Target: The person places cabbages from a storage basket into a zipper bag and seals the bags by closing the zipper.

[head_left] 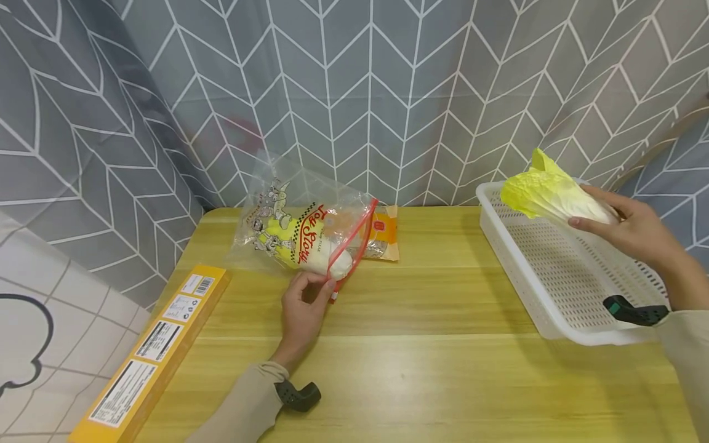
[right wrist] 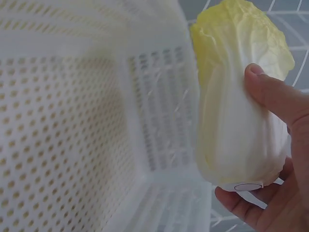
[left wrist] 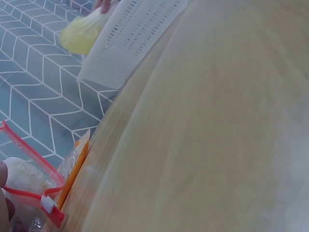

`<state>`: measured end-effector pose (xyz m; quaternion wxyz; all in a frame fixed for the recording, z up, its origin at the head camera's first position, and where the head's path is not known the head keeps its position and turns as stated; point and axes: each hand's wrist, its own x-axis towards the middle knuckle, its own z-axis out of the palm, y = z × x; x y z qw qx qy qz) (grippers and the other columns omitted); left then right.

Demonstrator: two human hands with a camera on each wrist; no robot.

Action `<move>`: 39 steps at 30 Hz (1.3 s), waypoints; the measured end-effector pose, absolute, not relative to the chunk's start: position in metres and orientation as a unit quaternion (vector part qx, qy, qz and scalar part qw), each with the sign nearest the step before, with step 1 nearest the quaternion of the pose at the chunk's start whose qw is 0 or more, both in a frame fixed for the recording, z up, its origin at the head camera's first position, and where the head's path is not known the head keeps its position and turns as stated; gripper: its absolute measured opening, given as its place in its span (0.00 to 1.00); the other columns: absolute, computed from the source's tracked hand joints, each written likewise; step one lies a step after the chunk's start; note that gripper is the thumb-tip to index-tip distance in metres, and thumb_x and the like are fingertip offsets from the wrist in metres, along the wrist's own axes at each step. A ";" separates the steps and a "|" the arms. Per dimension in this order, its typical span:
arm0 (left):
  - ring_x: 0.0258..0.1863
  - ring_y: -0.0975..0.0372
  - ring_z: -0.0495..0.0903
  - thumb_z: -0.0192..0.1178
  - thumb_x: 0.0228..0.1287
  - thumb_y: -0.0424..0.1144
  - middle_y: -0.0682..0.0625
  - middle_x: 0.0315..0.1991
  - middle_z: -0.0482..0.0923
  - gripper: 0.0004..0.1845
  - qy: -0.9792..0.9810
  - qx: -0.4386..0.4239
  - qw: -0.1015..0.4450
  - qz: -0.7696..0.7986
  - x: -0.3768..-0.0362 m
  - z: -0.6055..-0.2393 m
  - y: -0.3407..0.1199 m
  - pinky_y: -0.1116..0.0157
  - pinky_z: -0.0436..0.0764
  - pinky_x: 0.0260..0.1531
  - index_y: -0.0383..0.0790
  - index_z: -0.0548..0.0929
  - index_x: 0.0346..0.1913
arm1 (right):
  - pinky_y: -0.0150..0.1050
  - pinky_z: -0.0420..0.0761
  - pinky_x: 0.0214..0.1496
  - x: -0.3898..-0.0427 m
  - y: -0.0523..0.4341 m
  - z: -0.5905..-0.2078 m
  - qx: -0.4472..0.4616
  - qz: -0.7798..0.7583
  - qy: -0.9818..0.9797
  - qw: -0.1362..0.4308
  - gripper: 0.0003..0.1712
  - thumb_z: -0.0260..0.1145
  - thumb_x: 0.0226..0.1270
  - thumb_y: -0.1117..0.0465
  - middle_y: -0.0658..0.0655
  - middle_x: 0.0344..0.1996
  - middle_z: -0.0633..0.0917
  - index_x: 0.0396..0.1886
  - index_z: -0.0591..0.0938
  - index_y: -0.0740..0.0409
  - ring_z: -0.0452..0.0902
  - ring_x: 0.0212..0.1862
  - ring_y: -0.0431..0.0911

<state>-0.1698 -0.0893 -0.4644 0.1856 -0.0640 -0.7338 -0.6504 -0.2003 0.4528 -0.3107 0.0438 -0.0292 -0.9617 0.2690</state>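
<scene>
Closest to my head camera, my left hand [head_left: 301,311] rests on the wooden table [head_left: 432,369], its thumb and fingertips pinching the red zip edge of a clear printed bag [head_left: 301,231]. Inside that bag I see a pale cabbage [head_left: 332,258], and behind it lies an orange packet [head_left: 384,237], touching the bag. My right hand [head_left: 637,231] curls round the white base of a second napa cabbage [right wrist: 236,111], holding it above the far corner of the white perforated basket [head_left: 559,277]. At the table's left edge lies a long yellow box [head_left: 149,357].
</scene>
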 end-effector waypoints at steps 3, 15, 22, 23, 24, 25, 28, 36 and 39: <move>0.43 0.60 0.76 0.71 0.64 0.35 0.46 0.40 0.81 0.07 -0.736 -0.064 0.188 -0.648 -0.170 -0.464 -0.089 0.69 0.79 0.47 0.36 0.84 0.38 | 0.23 0.69 0.33 -0.202 0.441 -0.305 -0.025 0.280 -0.958 0.065 0.44 0.71 0.67 0.45 0.60 0.74 0.69 0.78 0.61 0.26 0.68 0.38 0.27; 0.42 0.64 0.76 0.71 0.64 0.36 0.46 0.40 0.80 0.07 -0.736 -0.071 0.195 -0.644 -0.171 -0.468 -0.089 0.74 0.78 0.45 0.37 0.84 0.38 | 0.20 0.73 0.38 -0.217 0.368 -0.289 0.058 0.366 -0.922 0.110 0.41 0.74 0.65 0.57 0.37 0.60 0.77 0.75 0.69 0.34 0.73 0.43 0.34; 0.40 0.64 0.76 0.71 0.63 0.36 0.48 0.38 0.80 0.07 -0.737 -0.070 0.201 -0.641 -0.172 -0.467 -0.089 0.74 0.77 0.42 0.37 0.84 0.38 | 0.27 0.71 0.42 -0.225 0.313 -0.282 0.078 0.343 -0.930 0.104 0.40 0.74 0.66 0.51 0.55 0.74 0.72 0.75 0.68 0.32 0.73 0.51 0.43; 0.40 0.64 0.76 0.71 0.63 0.36 0.48 0.38 0.80 0.07 -0.737 -0.069 0.201 -0.642 -0.172 -0.468 -0.089 0.74 0.77 0.41 0.37 0.84 0.38 | 0.29 0.70 0.44 -0.226 0.305 -0.282 0.084 0.337 -0.932 0.109 0.40 0.74 0.65 0.51 0.57 0.74 0.73 0.75 0.69 0.33 0.73 0.55 0.47; 0.40 0.64 0.76 0.71 0.64 0.36 0.48 0.38 0.80 0.07 -0.737 -0.068 0.200 -0.642 -0.172 -0.468 -0.089 0.74 0.77 0.41 0.38 0.84 0.38 | 0.33 0.70 0.47 -0.226 0.298 -0.283 0.090 0.336 -0.931 0.113 0.40 0.74 0.65 0.51 0.58 0.74 0.72 0.75 0.69 0.35 0.73 0.59 0.50; 0.40 0.63 0.76 0.71 0.64 0.36 0.48 0.38 0.80 0.07 -0.738 -0.067 0.199 -0.642 -0.172 -0.468 -0.089 0.74 0.77 0.41 0.38 0.84 0.37 | 0.37 0.71 0.50 -0.226 0.291 -0.285 0.093 0.336 -0.930 0.115 0.40 0.74 0.65 0.51 0.58 0.74 0.72 0.75 0.69 0.36 0.72 0.63 0.53; 0.39 0.64 0.76 0.71 0.64 0.36 0.49 0.38 0.80 0.07 -0.739 -0.064 0.195 -0.642 -0.172 -0.468 -0.089 0.74 0.77 0.40 0.38 0.84 0.37 | 0.51 0.72 0.55 -0.227 0.271 -0.292 0.103 0.346 -0.924 0.124 0.40 0.75 0.65 0.53 0.60 0.73 0.73 0.75 0.70 0.41 0.70 0.69 0.60; 0.41 0.62 0.76 0.71 0.64 0.37 0.49 0.39 0.80 0.07 -0.742 -0.058 0.185 -0.641 -0.171 -0.466 -0.090 0.72 0.78 0.42 0.39 0.84 0.38 | 0.57 0.72 0.59 -0.228 0.239 -0.322 0.108 0.390 -0.903 0.140 0.42 0.77 0.62 0.59 0.65 0.69 0.76 0.75 0.71 0.47 0.72 0.66 0.61; 0.41 0.62 0.77 0.71 0.64 0.37 0.49 0.39 0.80 0.07 -0.741 -0.060 0.183 -0.643 -0.170 -0.467 -0.089 0.72 0.78 0.42 0.39 0.84 0.38 | 0.56 0.72 0.60 -0.227 0.232 -0.334 0.103 0.412 -0.895 0.138 0.42 0.77 0.62 0.59 0.63 0.71 0.75 0.75 0.71 0.47 0.72 0.66 0.60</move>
